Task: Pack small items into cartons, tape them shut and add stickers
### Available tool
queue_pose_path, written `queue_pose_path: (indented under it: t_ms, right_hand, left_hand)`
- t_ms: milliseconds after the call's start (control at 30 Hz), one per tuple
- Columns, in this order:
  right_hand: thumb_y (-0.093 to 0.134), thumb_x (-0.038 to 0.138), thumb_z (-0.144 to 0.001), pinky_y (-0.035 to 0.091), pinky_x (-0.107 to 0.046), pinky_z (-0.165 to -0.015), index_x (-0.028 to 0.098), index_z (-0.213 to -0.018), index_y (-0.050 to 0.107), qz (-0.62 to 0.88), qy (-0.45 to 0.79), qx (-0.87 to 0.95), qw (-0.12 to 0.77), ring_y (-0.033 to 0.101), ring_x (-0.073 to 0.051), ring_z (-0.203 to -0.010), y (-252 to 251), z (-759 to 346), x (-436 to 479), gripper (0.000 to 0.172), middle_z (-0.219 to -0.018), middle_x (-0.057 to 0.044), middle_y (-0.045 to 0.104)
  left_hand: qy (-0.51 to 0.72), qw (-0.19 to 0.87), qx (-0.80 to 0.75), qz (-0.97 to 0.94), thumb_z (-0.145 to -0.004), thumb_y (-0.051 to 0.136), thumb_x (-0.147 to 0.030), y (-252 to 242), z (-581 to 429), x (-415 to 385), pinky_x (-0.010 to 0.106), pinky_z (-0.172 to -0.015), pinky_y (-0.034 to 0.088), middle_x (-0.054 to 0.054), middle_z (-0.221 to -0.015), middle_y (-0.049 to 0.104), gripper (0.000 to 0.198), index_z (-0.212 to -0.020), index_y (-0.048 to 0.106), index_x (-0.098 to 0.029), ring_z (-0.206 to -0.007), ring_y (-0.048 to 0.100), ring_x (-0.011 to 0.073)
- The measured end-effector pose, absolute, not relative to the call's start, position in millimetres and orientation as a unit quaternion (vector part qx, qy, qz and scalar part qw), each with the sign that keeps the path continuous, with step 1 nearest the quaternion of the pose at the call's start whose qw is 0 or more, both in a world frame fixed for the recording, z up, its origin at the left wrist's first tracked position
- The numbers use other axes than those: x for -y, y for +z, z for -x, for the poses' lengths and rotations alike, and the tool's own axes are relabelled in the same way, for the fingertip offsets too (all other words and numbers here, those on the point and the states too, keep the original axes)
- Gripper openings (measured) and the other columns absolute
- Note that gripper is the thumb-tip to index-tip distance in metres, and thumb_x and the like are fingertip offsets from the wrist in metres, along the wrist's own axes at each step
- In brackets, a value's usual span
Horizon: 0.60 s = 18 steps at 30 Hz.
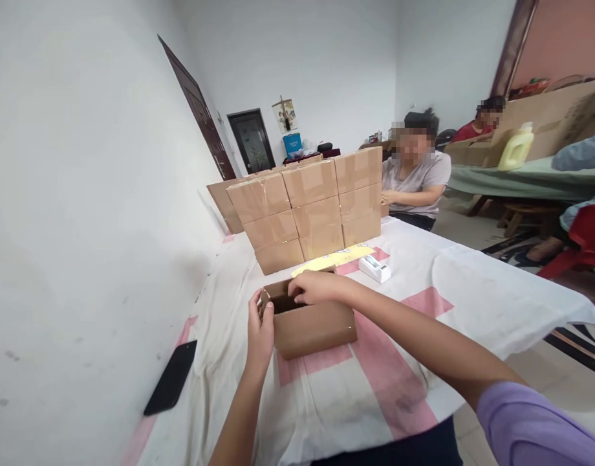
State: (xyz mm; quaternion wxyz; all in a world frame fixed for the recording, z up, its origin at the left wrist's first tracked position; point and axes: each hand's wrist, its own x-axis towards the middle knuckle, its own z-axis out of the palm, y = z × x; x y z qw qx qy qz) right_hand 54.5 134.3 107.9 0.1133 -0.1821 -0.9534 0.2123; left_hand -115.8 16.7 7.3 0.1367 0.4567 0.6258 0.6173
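An open brown cardboard box (313, 330) sits on the white and pink cloth (399, 362) in front of me. My left hand (260, 330) grips the box's left end, thumb on the flap, fingers wrapped round the side. My right hand (317, 287) reaches over the box's open top, fingers curled down onto the far rim or a flap; whatever lies under them is hidden.
A stack of taped cardboard boxes (310, 207) stands at the far side of the table, with a yellow strip (334, 260) and a white tape dispenser (374, 268) before it. A black phone (171, 377) lies at left. A seated person (416, 184) is behind the stack; another sits farther right.
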Motion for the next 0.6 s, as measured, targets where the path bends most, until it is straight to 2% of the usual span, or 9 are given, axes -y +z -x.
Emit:
queue_pose_path:
  t_ms: [67,133,200,300,400,467,533,600]
  right_hand:
    - [0.061,0.020,-0.088,0.042,-0.026,-0.067,0.021,-0.090,0.072,0.203,0.244,0.915,0.250,0.065,-0.017,-0.076,108.0,-76.3,-127.3,0.012,-0.086,-0.001,0.074]
    - [0.055,0.027,-0.094,0.046,-0.028,-0.073,0.021,-0.090,0.070,0.248,0.257,0.844,0.400,0.067,-0.018,-0.080,99.9,-104.0,-117.8,0.017,-0.086,-0.002,0.074]
    - [0.051,0.033,-0.098,0.049,-0.033,-0.081,0.020,-0.090,0.069,0.281,0.276,0.777,0.491,0.068,-0.021,-0.088,80.5,-128.0,-106.7,0.023,-0.089,-0.004,0.074]
    - [0.054,0.039,-0.097,0.051,-0.039,-0.092,0.022,-0.107,0.068,0.275,0.328,0.756,0.495,0.067,-0.027,-0.106,40.8,-144.0,-91.0,0.024,-0.109,-0.008,0.073]
    - [0.056,0.043,-0.097,0.047,-0.043,-0.103,0.027,-0.135,0.054,0.279,0.351,0.754,0.479,0.058,-0.029,-0.125,13.4,-140.1,-82.0,0.042,-0.136,-0.008,0.062]
    - [0.047,0.042,-0.101,0.045,-0.045,-0.106,0.028,-0.142,0.047,0.294,0.360,0.746,0.477,0.058,-0.028,-0.125,7.3,-134.2,-81.6,0.044,-0.138,-0.007,0.061]
    - [0.041,0.039,-0.103,0.045,-0.045,-0.106,0.029,-0.142,0.048,0.308,0.368,0.733,0.482,0.060,-0.027,-0.123,5.7,-128.5,-85.5,0.042,-0.134,-0.006,0.063]
    - [0.046,0.036,-0.099,0.043,-0.045,-0.110,0.028,-0.144,0.046,0.324,0.358,0.710,0.512,0.055,-0.027,-0.129,1.8,-123.0,-92.3,0.046,-0.140,-0.007,0.058]
  left_hand:
    - [0.618,0.133,-0.615,-0.471,-0.100,0.042,-0.049,2.0,115.2,-12.1,0.042,-0.121,0.034,0.009,-0.157,0.043,0.051,-0.145,0.044,-0.025,-0.147,0.038,0.0248]
    - [0.617,0.132,-0.597,-0.496,-0.100,0.041,-0.053,-6.5,114.5,-7.3,0.041,-0.124,0.028,0.008,-0.163,0.035,0.058,-0.152,0.037,-0.025,-0.151,0.030,0.0236]
    - [0.616,0.133,-0.576,-0.521,-0.099,0.043,-0.055,-15.6,113.3,-3.7,0.039,-0.126,0.024,0.006,-0.166,0.028,0.065,-0.156,0.030,-0.026,-0.154,0.024,0.0227]
    - [0.611,0.141,-0.551,-0.550,-0.097,0.048,-0.056,-24.4,111.7,-1.8,0.041,-0.128,0.018,0.005,-0.168,0.023,0.071,-0.158,0.027,-0.027,-0.155,0.020,0.0233]
    - [0.598,0.163,-0.535,-0.574,-0.095,0.048,-0.062,-25.6,111.8,-2.0,0.045,-0.128,0.017,0.007,-0.160,0.040,0.064,-0.147,0.049,-0.024,-0.154,0.022,0.0262]
    - [0.592,0.178,-0.532,-0.579,-0.095,0.043,-0.065,-24.5,112.3,-2.3,0.047,-0.127,0.018,0.009,-0.150,0.054,0.062,-0.138,0.059,-0.023,-0.153,0.027,0.0273]
    - [0.596,0.190,-0.539,-0.564,-0.098,0.038,-0.062,-23.6,112.4,-3.1,0.049,-0.126,0.020,0.009,-0.147,0.057,0.061,-0.143,0.054,-0.024,-0.151,0.031,0.0264]
    - [0.605,0.199,-0.551,-0.539,-0.101,0.036,-0.056,-23.4,111.5,-5.0,0.049,-0.125,0.024,0.009,-0.147,0.057,0.060,-0.154,0.037,-0.026,-0.149,0.035,0.0245]
